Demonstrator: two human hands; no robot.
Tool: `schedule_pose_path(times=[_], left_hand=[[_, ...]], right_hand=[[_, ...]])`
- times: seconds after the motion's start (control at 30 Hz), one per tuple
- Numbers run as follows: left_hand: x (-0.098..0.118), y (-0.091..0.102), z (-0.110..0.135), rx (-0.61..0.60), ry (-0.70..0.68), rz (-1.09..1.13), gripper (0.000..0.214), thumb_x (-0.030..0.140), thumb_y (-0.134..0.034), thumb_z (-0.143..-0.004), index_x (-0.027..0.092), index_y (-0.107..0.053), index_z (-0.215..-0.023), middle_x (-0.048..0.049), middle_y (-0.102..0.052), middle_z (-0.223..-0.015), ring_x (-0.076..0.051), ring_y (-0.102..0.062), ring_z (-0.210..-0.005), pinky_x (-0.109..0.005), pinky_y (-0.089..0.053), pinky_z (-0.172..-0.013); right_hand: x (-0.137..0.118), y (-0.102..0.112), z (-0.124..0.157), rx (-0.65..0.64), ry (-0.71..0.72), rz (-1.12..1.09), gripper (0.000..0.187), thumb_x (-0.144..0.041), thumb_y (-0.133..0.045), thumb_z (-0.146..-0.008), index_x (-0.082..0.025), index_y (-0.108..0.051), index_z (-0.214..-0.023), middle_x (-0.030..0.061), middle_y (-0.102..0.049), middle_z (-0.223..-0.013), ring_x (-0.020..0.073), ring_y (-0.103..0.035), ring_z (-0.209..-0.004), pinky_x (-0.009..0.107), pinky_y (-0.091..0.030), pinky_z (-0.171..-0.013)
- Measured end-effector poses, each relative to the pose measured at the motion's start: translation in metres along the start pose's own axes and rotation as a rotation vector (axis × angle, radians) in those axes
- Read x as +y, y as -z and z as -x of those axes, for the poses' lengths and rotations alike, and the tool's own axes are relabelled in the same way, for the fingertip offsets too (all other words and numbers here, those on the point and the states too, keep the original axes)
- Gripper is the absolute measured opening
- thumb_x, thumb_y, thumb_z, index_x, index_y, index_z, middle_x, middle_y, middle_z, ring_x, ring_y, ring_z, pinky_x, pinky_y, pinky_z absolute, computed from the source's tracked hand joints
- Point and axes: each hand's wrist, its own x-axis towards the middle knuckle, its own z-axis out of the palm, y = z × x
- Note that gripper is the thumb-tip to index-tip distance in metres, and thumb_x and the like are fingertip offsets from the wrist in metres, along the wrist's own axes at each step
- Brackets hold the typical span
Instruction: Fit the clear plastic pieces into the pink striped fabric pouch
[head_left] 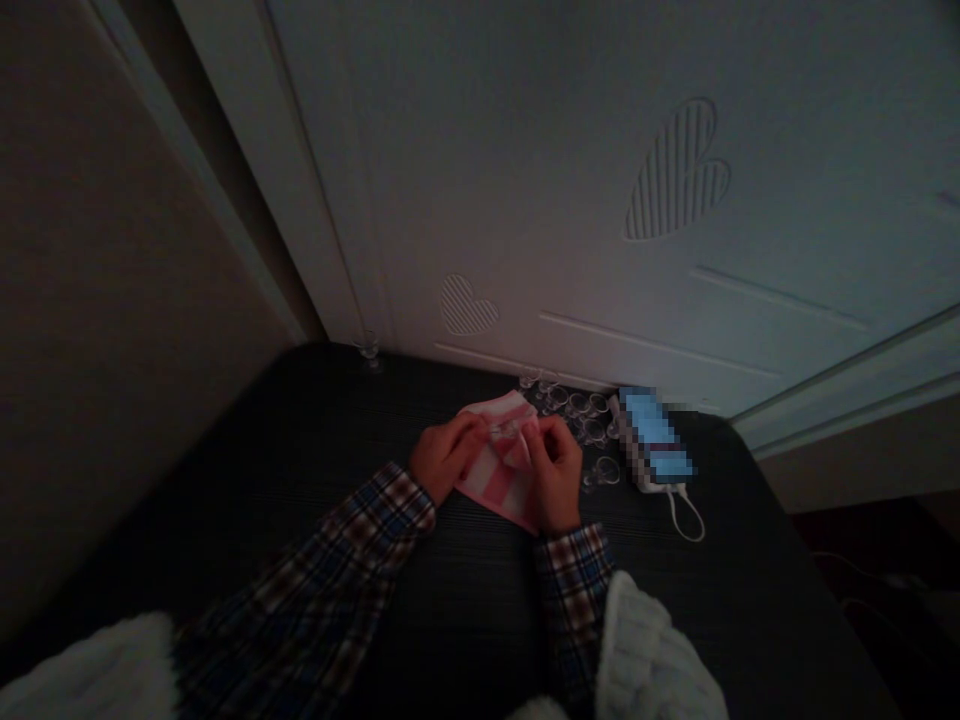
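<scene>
A pink-and-white striped cloth or pouch (501, 472) lies on a dark table (315, 470). My left hand (444, 456) has its fingers curled at the cloth's left edge. My right hand (556, 470) pinches at its upper right part. Between the fingertips sits something small and clear that I cannot make out in the dim light. Several small clear rings or caps (583, 420) lie scattered just behind and to the right of the cloth. Both arms wear plaid sleeves.
A phone with a lit screen (654, 448) lies right of the rings, on a white pack with a white cable (684, 520). A white panel with heart cut-outs (675, 170) stands behind the table. A small clear object (367, 350) sits at the back edge.
</scene>
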Motion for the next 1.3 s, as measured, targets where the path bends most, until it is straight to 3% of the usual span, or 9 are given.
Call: schedule_pose_path(times=[0.17,0.4,0.63,0.83,0.97,1.07,1.2,1.3], left_hand=[[-0.0002,-0.0015,0.0003,-0.027,0.005,0.105,0.028,0.037,-0.034,-0.087,0.017,-0.053,-0.092,0.0046,-0.052,-0.054,-0.008,-0.048,-0.043,-0.018,-0.038,-0.043],[-0.0036,-0.0033,-0.0008,-0.051,-0.039,0.100,0.037,0.038,-0.051,-0.080,0.020,-0.045,-0.112,0.0009,-0.058,-0.079,-0.007,-0.053,-0.048,-0.019,-0.043,-0.047],[-0.0056,-0.0038,-0.0008,-0.067,-0.046,0.069,0.029,0.041,-0.049,-0.081,0.018,-0.053,-0.098,0.0035,-0.056,-0.061,-0.010,-0.053,-0.049,-0.020,-0.042,-0.049],[-0.0020,0.0010,-0.0010,-0.082,-0.023,0.001,0.031,0.040,-0.041,-0.085,0.016,-0.056,-0.073,0.0046,-0.047,-0.044,-0.010,-0.048,-0.042,-0.020,-0.036,-0.046],[-0.0023,0.0017,-0.0011,-0.074,-0.015,0.047,0.030,0.039,-0.039,-0.086,0.016,-0.057,-0.093,0.0037,-0.052,-0.053,-0.009,-0.051,-0.046,-0.020,-0.039,-0.048],[-0.0030,0.0003,-0.0007,-0.088,-0.003,0.137,0.034,0.039,-0.041,-0.086,0.018,-0.048,-0.111,0.0030,-0.055,-0.064,-0.009,-0.051,-0.046,-0.019,-0.041,-0.045],[-0.0028,-0.0016,-0.0003,-0.070,-0.010,0.171,0.039,0.038,-0.047,-0.083,0.021,-0.041,-0.117,0.0015,-0.057,-0.074,-0.008,-0.053,-0.048,-0.019,-0.041,-0.044],[-0.0037,-0.0026,0.0001,-0.065,-0.035,0.134,0.034,0.038,-0.049,-0.082,0.021,-0.045,-0.112,0.0020,-0.057,-0.072,-0.009,-0.054,-0.049,-0.018,-0.041,-0.044]], right_hand=[[0.0006,-0.0001,-0.0001,0.007,-0.001,0.012,0.024,-0.038,-0.049,-0.081,-0.017,-0.054,-0.072,-0.0020,-0.052,-0.067,0.0103,-0.044,-0.062,0.023,-0.032,-0.056],[0.0058,-0.0022,-0.0020,0.047,-0.037,-0.034,0.025,-0.040,-0.048,-0.081,-0.017,-0.053,-0.072,-0.0017,-0.052,-0.067,0.0101,-0.044,-0.061,0.022,-0.032,-0.055],[0.0054,-0.0008,-0.0033,0.043,-0.051,-0.057,0.025,-0.039,-0.048,-0.081,-0.017,-0.052,-0.071,-0.0021,-0.052,-0.067,0.0101,-0.044,-0.062,0.022,-0.032,-0.055],[0.0043,0.0002,-0.0013,0.000,-0.036,-0.056,0.022,-0.037,-0.049,-0.082,-0.017,-0.053,-0.073,-0.0018,-0.053,-0.068,0.0101,-0.045,-0.063,0.023,-0.032,-0.056],[0.0058,-0.0007,-0.0004,0.004,-0.023,-0.028,0.022,-0.036,-0.049,-0.082,-0.017,-0.054,-0.074,-0.0017,-0.054,-0.069,0.0100,-0.045,-0.063,0.023,-0.032,-0.056],[0.0073,-0.0017,-0.0007,0.013,-0.034,-0.021,0.022,-0.037,-0.049,-0.082,-0.017,-0.054,-0.074,-0.0018,-0.054,-0.069,0.0099,-0.045,-0.063,0.023,-0.032,-0.057],[0.0077,-0.0019,-0.0017,0.019,-0.051,-0.046,0.023,-0.037,-0.048,-0.082,-0.017,-0.053,-0.073,-0.0018,-0.053,-0.069,0.0100,-0.046,-0.063,0.022,-0.032,-0.057],[0.0076,-0.0017,-0.0022,0.021,-0.053,-0.079,0.022,-0.037,-0.048,-0.082,-0.017,-0.053,-0.073,-0.0018,-0.053,-0.069,0.0099,-0.045,-0.064,0.022,-0.032,-0.057]])
